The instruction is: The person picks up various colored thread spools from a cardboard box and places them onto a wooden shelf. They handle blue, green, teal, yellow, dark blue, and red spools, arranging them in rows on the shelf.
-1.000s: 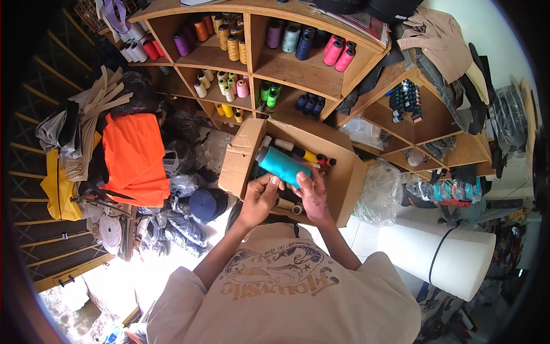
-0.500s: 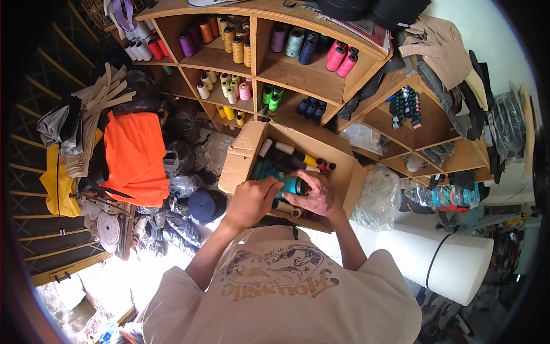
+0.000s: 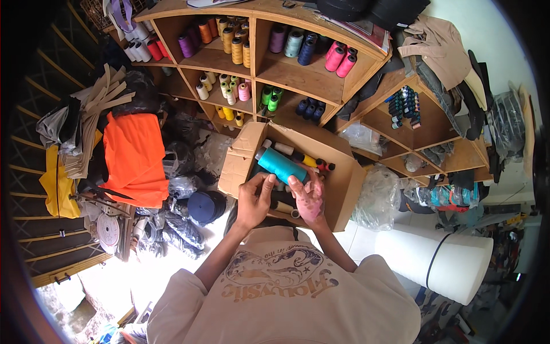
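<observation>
Cardboard box (image 3: 240, 155) close in front of the torso, open at the top, presumably so both hands can work over it. Left hand (image 3: 253, 202) at the spool's lower side, thumb tip up near the index; can't tell if they pinch thread. Teal spool (image 3: 279, 165) tilted above the box's contents, likely held there so a slip lands inside. Right hand (image 3: 310, 200) grips its near end, thumb on front, other fingers curled behind, probably to steady it. Around, left to right: orange cloth (image 3: 137, 160), navy roll (image 3: 207, 206), wooden shelves (image 3: 298, 77) with spools beyond the box, clear plastic bag (image 3: 375, 198) crowding the box's right side, white roll (image 3: 438, 261) strapped in black. Hands and teal spool hide part of the contents; box seems to block the lowest shelving.
</observation>
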Demonstrator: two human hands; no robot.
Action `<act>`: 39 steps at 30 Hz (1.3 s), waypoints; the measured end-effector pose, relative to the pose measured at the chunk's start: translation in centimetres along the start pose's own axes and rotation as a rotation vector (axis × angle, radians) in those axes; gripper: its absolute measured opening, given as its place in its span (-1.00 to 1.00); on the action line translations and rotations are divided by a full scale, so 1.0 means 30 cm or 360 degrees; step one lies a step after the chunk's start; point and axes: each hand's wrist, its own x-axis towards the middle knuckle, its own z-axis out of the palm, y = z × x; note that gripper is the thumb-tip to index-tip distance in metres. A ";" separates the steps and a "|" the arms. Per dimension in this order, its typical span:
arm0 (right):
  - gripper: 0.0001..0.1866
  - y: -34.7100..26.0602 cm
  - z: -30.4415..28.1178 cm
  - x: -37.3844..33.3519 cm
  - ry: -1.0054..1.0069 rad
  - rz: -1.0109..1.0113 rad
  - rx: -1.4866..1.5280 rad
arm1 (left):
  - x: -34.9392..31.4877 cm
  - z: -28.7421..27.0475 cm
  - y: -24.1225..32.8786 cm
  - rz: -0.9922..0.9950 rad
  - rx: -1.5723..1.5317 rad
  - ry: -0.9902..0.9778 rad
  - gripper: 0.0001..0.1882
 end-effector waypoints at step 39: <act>-0.46 -0.093 0.061 -0.045 -0.0248 0.0201 0.0697 | 0.156 0.025 0.214 -0.0174 -0.1345 -0.0463 -0.72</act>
